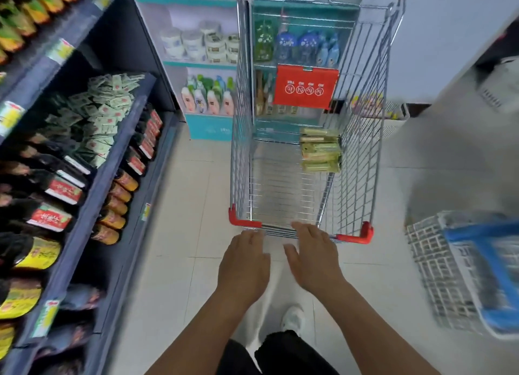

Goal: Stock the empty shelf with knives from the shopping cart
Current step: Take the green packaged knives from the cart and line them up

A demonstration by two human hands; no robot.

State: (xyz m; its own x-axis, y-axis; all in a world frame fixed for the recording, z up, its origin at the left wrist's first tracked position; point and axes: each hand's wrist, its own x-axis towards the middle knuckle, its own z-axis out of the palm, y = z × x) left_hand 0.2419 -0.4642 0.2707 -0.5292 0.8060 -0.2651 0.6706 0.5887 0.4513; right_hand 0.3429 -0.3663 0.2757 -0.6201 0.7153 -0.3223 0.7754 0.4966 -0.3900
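On the left, dark shelving (pixel 84 195) is packed with bottles laid label-outward and, one tier up, a heap of small pale-green sachets (pixel 98 116); every tier in view is occupied, so the empty shelf to be stocked cannot be seen from here. Further back a teal-and-white display stand (pixel 196 66) carries jars and lotion bottles, faced toward the aisle. In the middle, the shopping cart (pixel 303 231) is stood on pale floor tiles (pixel 182 206) with its red-cornered near rim turned toward the person. The left hand (pixel 243 265) is laid at that rim with fingers extended and fingertips touching the wire, clasping nothing; the right hand (pixel 313 255) is likewise flat and spread at the rim, nothing held. This is probably how the cart is pushed or steadied. The knives (pixel 320 150), seemingly a stack of yellow-green packs, are piled at the cart's far right end, well apart from both hands; a reach forward would likely be needed. At the far right, a blurred wire basket with blue trim (pixel 466 273) is glimpsed before a pale wall.
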